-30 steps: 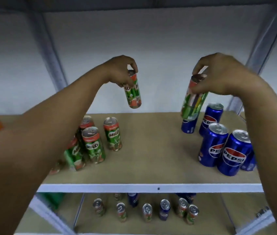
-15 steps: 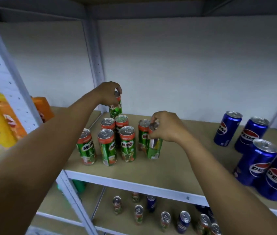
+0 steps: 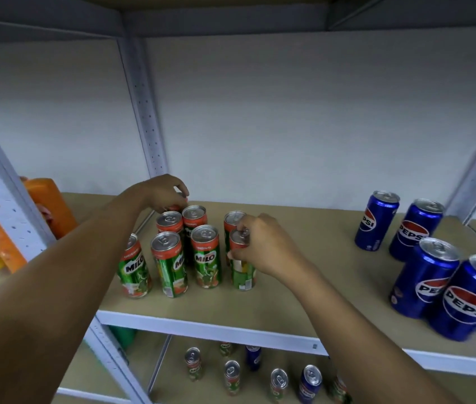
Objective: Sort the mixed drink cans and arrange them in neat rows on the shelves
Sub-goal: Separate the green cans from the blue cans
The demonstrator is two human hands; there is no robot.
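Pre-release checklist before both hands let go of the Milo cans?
1. Right hand grip on front-right Milo can: ok, fingers curled at its top.
2. That can seated upright on shelf: ok.
3. Left hand grip on rear Milo can: ok, but can mostly hidden.
4. Rear can seated: cannot tell.
5. Pepsi cans kept apart: ok.
6. Rows neat: not ok, uneven.

green-and-red milo cans (image 3: pixel 206 258), blue pepsi cans (image 3: pixel 467 298) with red-white-blue logos, tan shelf (image 3: pixel 304 281).

Soft even light, wide-angle bending, blurred edges.
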